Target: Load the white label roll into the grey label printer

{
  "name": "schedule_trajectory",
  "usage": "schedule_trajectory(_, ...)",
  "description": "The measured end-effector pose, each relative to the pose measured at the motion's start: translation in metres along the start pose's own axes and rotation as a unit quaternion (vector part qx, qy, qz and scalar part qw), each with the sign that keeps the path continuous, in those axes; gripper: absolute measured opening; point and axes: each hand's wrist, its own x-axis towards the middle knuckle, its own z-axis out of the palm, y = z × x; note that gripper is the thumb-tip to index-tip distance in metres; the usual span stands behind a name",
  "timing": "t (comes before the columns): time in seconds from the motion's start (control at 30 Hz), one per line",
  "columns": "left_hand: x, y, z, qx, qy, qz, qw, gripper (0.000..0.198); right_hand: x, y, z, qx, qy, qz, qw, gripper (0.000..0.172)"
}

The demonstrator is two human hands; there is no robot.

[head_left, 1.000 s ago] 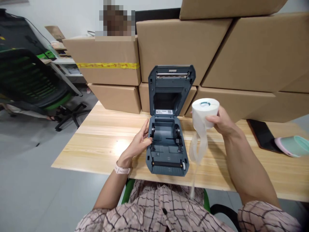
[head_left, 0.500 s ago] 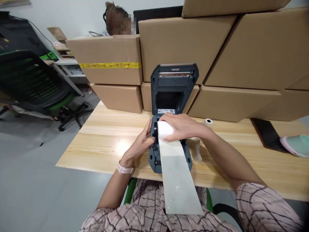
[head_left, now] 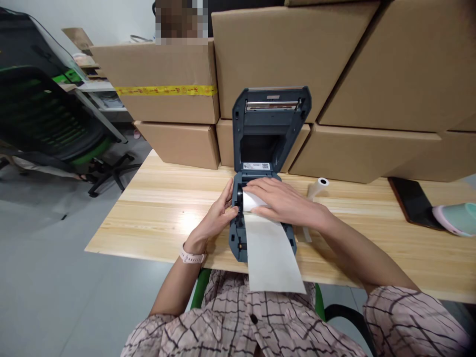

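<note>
A dark grey label printer (head_left: 241,250) stands on the desk with its lid (head_left: 273,126) raised. In its bay sits a white label roll (head_left: 253,201), and a wide strip of labels (head_left: 273,258) runs from it over the desk's front edge. My right hand (head_left: 280,201) is wrapped over the roll, fingers across its top and thumb on the near side; the roll's right end is hidden beneath it. My left hand (head_left: 219,215) holds the printer's left side, the thumb on the rim by a black roll holder (head_left: 239,198) and the fingers along the outer wall.
Cardboard boxes (head_left: 282,59) are stacked behind the printer. A small white paper roll (head_left: 319,186) lies to its right. Farther right are a black phone-like slab (head_left: 412,201) and a pink and green cup (head_left: 455,218). An office chair (head_left: 48,114) stands left; a person sits behind the boxes.
The label strip hangs less far toward me. My right hand has flattened over the roll, its fingers lying farther across. The small roll shows more. The view has tilted slightly down.
</note>
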Motion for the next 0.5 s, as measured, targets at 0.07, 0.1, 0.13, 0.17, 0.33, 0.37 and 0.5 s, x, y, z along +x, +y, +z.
schedule_trajectory(0.07,0.000,0.001,0.001,-0.001,-0.001,0.003,1.000,0.090,-0.023,-0.013,-0.001,0.009,0.039,-0.019,0.999,0.043)
schedule_trajectory(0.1,0.000,0.001,0.001,0.000,0.000,0.005,1.000,0.089,-0.036,-0.020,0.001,0.012,0.045,-0.029,0.999,0.043)
schedule_trajectory(0.13,0.000,0.001,0.001,0.002,0.001,0.008,1.000,0.088,-0.047,-0.028,0.004,0.011,0.043,-0.039,0.998,0.045)
schedule_trajectory(0.17,-0.001,0.002,0.002,0.005,0.006,0.009,1.000,0.087,-0.058,-0.035,0.010,0.005,0.040,-0.050,0.998,0.046)
schedule_trajectory(0.33,-0.002,0.004,0.003,0.025,0.032,0.003,0.999,0.081,-0.087,-0.065,0.050,-0.057,0.089,-0.041,0.994,0.057)
schedule_trajectory(0.37,-0.002,0.004,0.004,0.027,0.033,0.001,0.999,0.081,-0.088,-0.069,0.056,-0.061,0.100,-0.031,0.993,0.058)
schedule_trajectory(0.5,-0.001,0.003,0.003,0.034,0.029,-0.004,0.999,0.083,-0.083,-0.081,0.070,-0.057,0.139,-0.012,0.989,0.057)
